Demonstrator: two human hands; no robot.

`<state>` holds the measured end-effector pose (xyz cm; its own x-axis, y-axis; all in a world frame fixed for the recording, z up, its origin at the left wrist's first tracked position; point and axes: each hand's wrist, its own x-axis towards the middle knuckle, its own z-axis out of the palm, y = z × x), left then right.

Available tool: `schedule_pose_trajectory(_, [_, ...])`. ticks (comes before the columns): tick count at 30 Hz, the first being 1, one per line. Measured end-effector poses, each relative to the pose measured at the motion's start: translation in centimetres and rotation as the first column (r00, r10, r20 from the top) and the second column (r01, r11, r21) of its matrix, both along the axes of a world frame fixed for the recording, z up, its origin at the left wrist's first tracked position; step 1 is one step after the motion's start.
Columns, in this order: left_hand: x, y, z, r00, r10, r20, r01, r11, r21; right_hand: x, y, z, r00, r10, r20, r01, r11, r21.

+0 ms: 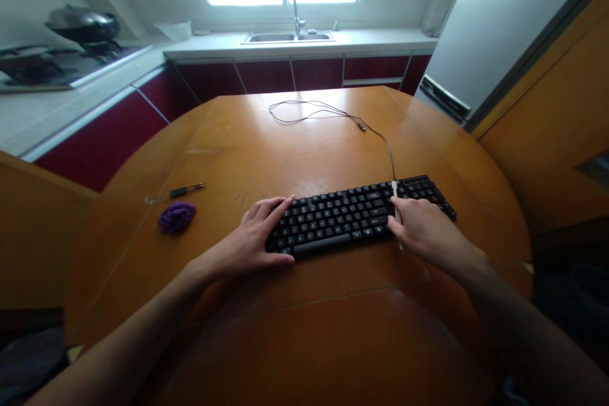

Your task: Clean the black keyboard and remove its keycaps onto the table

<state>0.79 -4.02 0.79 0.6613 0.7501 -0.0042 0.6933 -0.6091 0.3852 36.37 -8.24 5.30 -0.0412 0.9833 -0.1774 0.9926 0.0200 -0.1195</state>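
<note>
A black keyboard (349,216) lies across the middle of a round wooden table (309,152). My left hand (259,235) rests against the keyboard's left end, fingers stretched along its edge and thumb under its front corner. My right hand (423,231) lies over the right part of the keys and is closed on a thin white stick-like tool (394,200), whose tip points away across the keys. The keyboard's cable (333,115) runs from its back edge towards the far side of the table in a loose loop.
A crumpled purple cloth (176,216) and a small dark tool (183,190) lie on the table to the left. Beyond the table run a counter with a sink (288,37) and tap, a stove with a wok (83,24) at left, and a fridge (480,32) at right.
</note>
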Motion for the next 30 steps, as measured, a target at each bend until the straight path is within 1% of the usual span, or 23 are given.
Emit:
schedule_pose_trajectory(4, [0.0,0.0,0.0,1.0,0.003,0.005,-0.003,1.0,0.002,-0.8,-0.2,0.3,1.0,0.01,-0.018,-0.01,1.0,-0.006])
schedule_pose_trajectory(7, [0.0,0.0,0.0,1.0,0.005,0.006,-0.005,1.0,0.005,-1.2,-0.5,0.2,0.999,0.028,-0.046,-0.028,1.0,-0.006])
schedule_pose_trajectory(9, [-0.1,0.0,0.0,1.0,0.003,0.005,-0.003,1.0,0.006,-1.0,-0.7,0.1,0.997,0.034,-0.068,-0.033,0.999,0.023])
schedule_pose_trajectory(11, [-0.1,0.0,0.0,1.0,0.002,0.001,-0.002,1.0,0.001,-0.4,-0.6,0.1,0.995,0.013,-0.094,-0.006,0.997,0.075])
schedule_pose_trajectory(14, [-0.1,0.0,0.0,1.0,0.002,-0.01,-0.002,1.0,-0.007,1.4,0.3,0.2,0.987,-0.071,-0.145,0.093,0.983,0.155])
schedule_pose_trajectory(17, [-0.1,0.0,0.1,1.0,-0.003,-0.015,0.003,1.0,-0.002,4.1,1.8,0.0,0.955,-0.115,-0.272,0.174,0.964,0.201])
schedule_pose_trajectory(20, [-0.1,0.1,0.0,1.0,-0.006,-0.014,0.006,1.0,0.0,7.0,3.1,-0.3,0.912,-0.176,-0.37,0.252,0.953,0.168])
schedule_pose_trajectory(23, [-0.1,0.1,0.0,1.0,-0.004,-0.011,0.004,1.0,-0.003,9.6,3.7,-0.4,0.864,-0.194,-0.465,0.243,0.969,0.048])
schedule_pose_trajectory(25, [0.0,0.1,0.0,1.0,-0.003,-0.011,0.003,1.0,0.0,10.8,3.9,-0.3,0.855,-0.178,-0.487,0.222,0.975,0.033])
schedule_pose_trajectory(27, [0.0,0.0,0.0,1.0,-0.003,-0.011,0.003,1.0,0.003,11.3,4.0,-0.3,0.844,-0.149,-0.515,0.186,0.982,0.019])
schedule_pose_trajectory(30, [0.0,0.0,0.0,1.0,0.007,-0.01,-0.007,1.0,0.001,11.0,4.4,-0.5,0.83,-0.136,-0.541,0.168,0.986,0.01])
